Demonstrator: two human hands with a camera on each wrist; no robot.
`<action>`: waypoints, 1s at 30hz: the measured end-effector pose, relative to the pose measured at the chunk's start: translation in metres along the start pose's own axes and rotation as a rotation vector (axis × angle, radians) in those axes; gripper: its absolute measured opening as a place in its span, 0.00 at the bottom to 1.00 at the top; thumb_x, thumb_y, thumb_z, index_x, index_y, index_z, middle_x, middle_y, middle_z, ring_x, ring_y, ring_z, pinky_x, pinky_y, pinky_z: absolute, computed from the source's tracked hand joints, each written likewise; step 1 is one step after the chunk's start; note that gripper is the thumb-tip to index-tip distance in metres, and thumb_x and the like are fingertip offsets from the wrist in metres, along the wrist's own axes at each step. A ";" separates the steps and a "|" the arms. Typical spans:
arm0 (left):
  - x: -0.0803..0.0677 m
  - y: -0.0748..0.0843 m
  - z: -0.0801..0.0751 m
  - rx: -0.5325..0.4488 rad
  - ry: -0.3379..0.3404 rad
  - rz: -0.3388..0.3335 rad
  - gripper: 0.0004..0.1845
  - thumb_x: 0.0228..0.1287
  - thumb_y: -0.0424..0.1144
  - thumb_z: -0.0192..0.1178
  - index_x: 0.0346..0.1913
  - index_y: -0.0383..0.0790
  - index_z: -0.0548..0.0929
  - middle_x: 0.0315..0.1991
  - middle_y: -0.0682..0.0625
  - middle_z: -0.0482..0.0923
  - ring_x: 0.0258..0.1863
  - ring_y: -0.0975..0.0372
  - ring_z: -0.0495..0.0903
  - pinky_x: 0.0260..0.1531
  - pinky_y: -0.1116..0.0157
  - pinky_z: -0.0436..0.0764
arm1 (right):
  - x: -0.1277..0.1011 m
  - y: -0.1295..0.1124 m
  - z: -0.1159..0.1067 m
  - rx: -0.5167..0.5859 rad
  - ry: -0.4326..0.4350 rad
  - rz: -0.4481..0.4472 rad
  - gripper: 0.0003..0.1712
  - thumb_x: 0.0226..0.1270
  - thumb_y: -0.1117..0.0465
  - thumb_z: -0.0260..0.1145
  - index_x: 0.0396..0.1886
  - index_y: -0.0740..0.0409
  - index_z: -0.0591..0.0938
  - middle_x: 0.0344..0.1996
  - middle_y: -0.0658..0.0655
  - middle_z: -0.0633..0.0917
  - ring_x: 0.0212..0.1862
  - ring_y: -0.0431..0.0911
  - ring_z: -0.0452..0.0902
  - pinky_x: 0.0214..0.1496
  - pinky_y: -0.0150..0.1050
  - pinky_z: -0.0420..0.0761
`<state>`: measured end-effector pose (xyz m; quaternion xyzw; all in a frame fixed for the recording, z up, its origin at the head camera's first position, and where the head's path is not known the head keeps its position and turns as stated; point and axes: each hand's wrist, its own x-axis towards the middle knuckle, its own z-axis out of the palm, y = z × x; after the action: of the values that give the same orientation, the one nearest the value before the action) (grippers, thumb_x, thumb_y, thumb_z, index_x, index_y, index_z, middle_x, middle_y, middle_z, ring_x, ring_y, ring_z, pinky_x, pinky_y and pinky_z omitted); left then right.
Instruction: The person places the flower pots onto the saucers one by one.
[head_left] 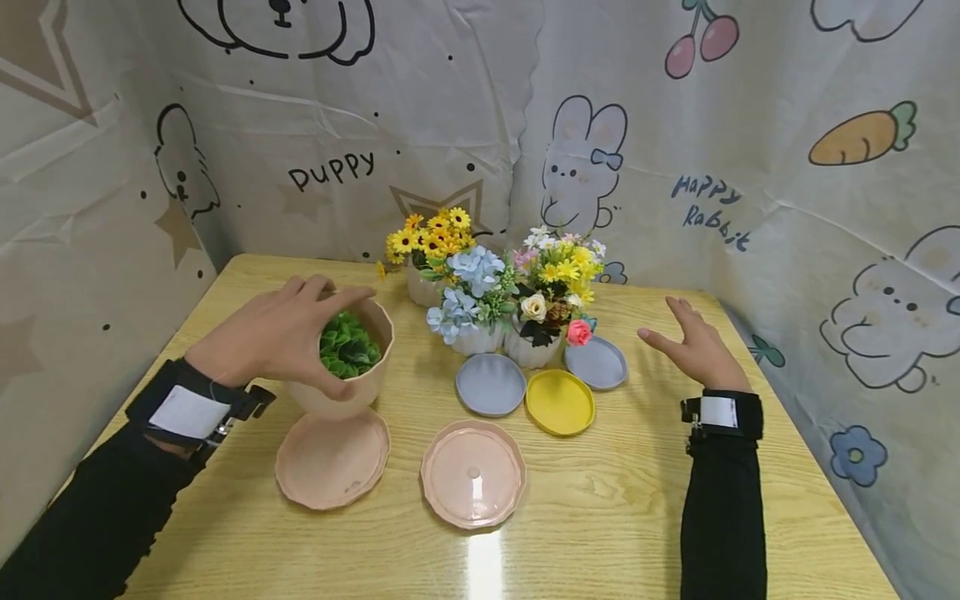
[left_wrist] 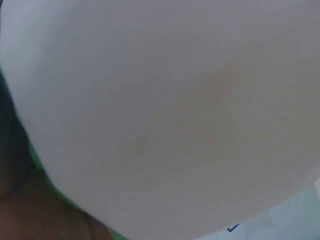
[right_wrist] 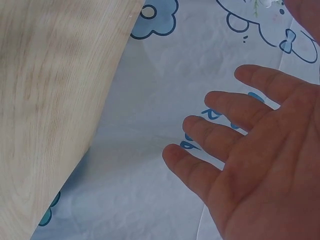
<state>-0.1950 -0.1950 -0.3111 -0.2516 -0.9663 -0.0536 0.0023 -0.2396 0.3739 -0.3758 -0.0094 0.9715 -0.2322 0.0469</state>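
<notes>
Now the plant pot (head_left: 341, 407) is gripped across its top by the left hand (head_left: 270, 333), over a wood-grained tabletop (head_left: 607, 517). Well right of that grip, the right hand (head_left: 701, 354) is held spread; beyond both, cartoon-printed cloth (head_left: 450, 108) is hung.

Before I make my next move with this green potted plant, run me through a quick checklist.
1. Left hand gripping the pot: ok, thumb against its near side.
2. Right hand free: ok, holding nothing.
3. Green plant inside the pot: ok.
4. Pot centred on the left pink plate: not ok, most of the plate shows bare.
5. Pot clear of that plate: cannot tell, they overlap in the head view.
</notes>
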 end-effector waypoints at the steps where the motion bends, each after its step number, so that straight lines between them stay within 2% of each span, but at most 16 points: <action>1: -0.002 0.000 0.001 0.001 0.003 0.002 0.67 0.36 0.76 0.77 0.83 0.55 0.65 0.64 0.36 0.72 0.60 0.39 0.75 0.46 0.37 0.84 | 0.000 0.000 0.000 0.000 0.001 -0.002 0.61 0.78 0.30 0.60 0.88 0.63 0.43 0.85 0.75 0.43 0.83 0.75 0.36 0.79 0.76 0.45; 11: -0.027 0.003 0.002 0.000 0.034 0.010 0.67 0.34 0.77 0.78 0.83 0.57 0.66 0.64 0.38 0.72 0.59 0.40 0.76 0.47 0.38 0.84 | -0.001 -0.001 0.000 0.004 -0.012 -0.016 0.62 0.77 0.29 0.59 0.88 0.63 0.43 0.84 0.76 0.43 0.83 0.76 0.37 0.79 0.77 0.46; 18: -0.041 0.006 0.012 0.013 0.070 0.037 0.67 0.34 0.79 0.76 0.82 0.56 0.68 0.64 0.39 0.72 0.57 0.41 0.77 0.43 0.40 0.85 | 0.000 0.000 0.001 0.007 -0.012 -0.018 0.62 0.77 0.29 0.59 0.88 0.63 0.43 0.84 0.76 0.43 0.83 0.75 0.36 0.79 0.76 0.46; 30: -0.060 0.013 0.021 -0.012 0.074 0.027 0.67 0.35 0.81 0.74 0.82 0.57 0.68 0.66 0.40 0.71 0.60 0.41 0.75 0.49 0.36 0.83 | 0.000 0.002 0.001 0.018 -0.009 -0.037 0.61 0.78 0.31 0.60 0.88 0.64 0.44 0.84 0.76 0.44 0.83 0.75 0.37 0.79 0.76 0.46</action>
<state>-0.1363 -0.2110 -0.3327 -0.2625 -0.9618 -0.0684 0.0373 -0.2396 0.3749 -0.3774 -0.0279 0.9688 -0.2416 0.0468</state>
